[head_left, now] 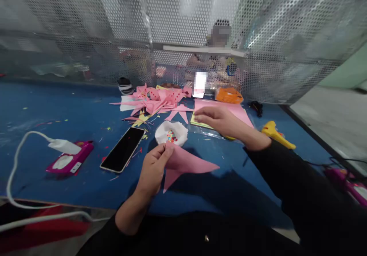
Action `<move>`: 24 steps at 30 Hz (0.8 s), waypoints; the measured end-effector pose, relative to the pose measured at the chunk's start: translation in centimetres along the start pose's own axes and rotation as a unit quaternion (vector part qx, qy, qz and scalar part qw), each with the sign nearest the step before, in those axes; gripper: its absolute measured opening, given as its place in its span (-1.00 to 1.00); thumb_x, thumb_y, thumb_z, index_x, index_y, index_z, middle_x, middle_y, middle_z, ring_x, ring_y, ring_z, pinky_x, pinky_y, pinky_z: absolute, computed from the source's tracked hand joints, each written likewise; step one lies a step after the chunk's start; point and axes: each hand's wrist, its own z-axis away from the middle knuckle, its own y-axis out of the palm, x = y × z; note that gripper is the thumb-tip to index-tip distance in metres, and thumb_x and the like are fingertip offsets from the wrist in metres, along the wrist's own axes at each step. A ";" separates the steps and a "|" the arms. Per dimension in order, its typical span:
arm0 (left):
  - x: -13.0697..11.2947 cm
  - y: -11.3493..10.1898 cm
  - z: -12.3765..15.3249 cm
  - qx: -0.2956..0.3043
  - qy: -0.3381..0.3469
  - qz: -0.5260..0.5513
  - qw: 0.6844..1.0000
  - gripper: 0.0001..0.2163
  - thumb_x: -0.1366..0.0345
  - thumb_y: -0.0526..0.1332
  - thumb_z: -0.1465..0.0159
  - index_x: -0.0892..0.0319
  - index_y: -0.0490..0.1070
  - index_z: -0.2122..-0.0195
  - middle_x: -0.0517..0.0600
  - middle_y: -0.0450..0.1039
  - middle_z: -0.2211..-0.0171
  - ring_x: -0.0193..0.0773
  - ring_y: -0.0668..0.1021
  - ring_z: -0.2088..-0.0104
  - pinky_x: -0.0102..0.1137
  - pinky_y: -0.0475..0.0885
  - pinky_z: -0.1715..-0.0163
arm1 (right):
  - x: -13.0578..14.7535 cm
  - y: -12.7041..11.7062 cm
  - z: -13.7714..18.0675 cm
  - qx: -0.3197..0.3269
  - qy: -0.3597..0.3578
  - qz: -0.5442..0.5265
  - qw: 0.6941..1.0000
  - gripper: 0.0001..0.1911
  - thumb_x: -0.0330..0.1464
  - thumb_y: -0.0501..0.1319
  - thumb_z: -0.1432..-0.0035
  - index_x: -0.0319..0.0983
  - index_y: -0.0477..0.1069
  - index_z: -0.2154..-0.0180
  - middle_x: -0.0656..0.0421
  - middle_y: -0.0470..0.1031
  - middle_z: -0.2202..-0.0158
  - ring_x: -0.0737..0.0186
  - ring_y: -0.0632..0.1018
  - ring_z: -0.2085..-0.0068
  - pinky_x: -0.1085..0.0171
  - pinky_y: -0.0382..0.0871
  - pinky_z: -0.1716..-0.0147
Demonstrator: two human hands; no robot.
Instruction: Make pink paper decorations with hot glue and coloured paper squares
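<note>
My left hand (153, 168) pinches a folded piece of pink paper (189, 160) between thumb and fingers. The paper has pointed corners, one aimed right and one down. Just beyond it sits a white paper bowl (159, 133) with small coloured bits (171, 136) inside. My right hand (215, 119) is open, fingers stretched out to the left over a stack of pink and yellow sheets (229, 108); whether it touches them I cannot tell. A yellow glue gun (275, 134) lies to the right of that hand.
Pink paper cut-outs (162, 101) lie heaped at the back. A black phone (124, 149) and a purple power strip (71, 158) with a white plug are on the left. An orange packet (228, 95) and a lit phone (200, 83) stand before the perforated metal screen (177, 22); a person is behind it.
</note>
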 end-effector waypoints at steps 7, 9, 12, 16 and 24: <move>-1.4 3.3 0.7 0.049 0.009 -0.076 0.996 -0.75 0.07 0.34 -0.23 0.17 0.56 0.35 -0.09 0.51 0.42 -0.33 0.47 0.38 -0.47 0.40 0.30 | 2.4 3.1 10.4 0.016 0.019 -0.152 0.988 -0.79 -0.29 0.26 -0.23 -0.24 0.49 0.43 0.28 0.43 0.53 0.37 0.41 0.47 0.34 0.24 0.46; -1.7 3.7 0.6 0.111 0.001 -0.109 0.988 -0.71 0.04 0.35 -0.21 0.16 0.58 0.21 -0.03 0.58 0.32 -0.26 0.54 0.34 -0.39 0.46 0.25 | 1.7 3.4 11.2 -0.083 0.013 -0.142 0.986 -0.75 -0.30 0.23 -0.27 -0.23 0.48 0.45 0.28 0.45 0.53 0.37 0.43 0.47 0.34 0.26 0.47; -1.7 3.6 0.4 0.129 0.067 -0.258 0.955 -0.77 0.13 0.35 -0.22 0.17 0.61 0.22 0.01 0.64 0.32 -0.16 0.61 0.32 -0.32 0.51 0.25 | 0.6 3.2 12.1 -0.217 -0.041 -0.086 0.972 -0.81 -0.35 0.18 -0.31 -0.16 0.59 0.25 0.21 0.65 0.32 0.27 0.62 0.28 0.26 0.44 0.22; -0.4 2.8 0.6 0.127 0.356 -0.442 0.813 -0.78 0.41 0.18 -0.32 0.14 0.63 0.13 0.05 0.68 0.14 -0.12 0.66 0.11 -0.21 0.48 -0.02 | -0.6 3.9 14.1 -0.256 -0.126 0.027 0.958 -0.71 -0.48 0.11 -0.34 -0.09 0.60 0.17 0.21 0.69 0.14 0.23 0.66 0.05 0.11 0.36 -0.10; 3.3 1.6 2.1 0.243 0.437 -0.608 0.617 -0.71 0.53 0.08 -0.36 0.31 0.59 0.06 0.18 0.66 0.09 -0.01 0.68 0.09 -0.15 0.55 0.08 | -1.1 9.3 19.0 -0.118 -0.062 0.160 0.978 -0.71 -0.49 0.09 -0.37 -0.25 0.53 0.00 0.11 0.63 -0.03 0.11 0.59 -0.09 0.08 0.37 -0.11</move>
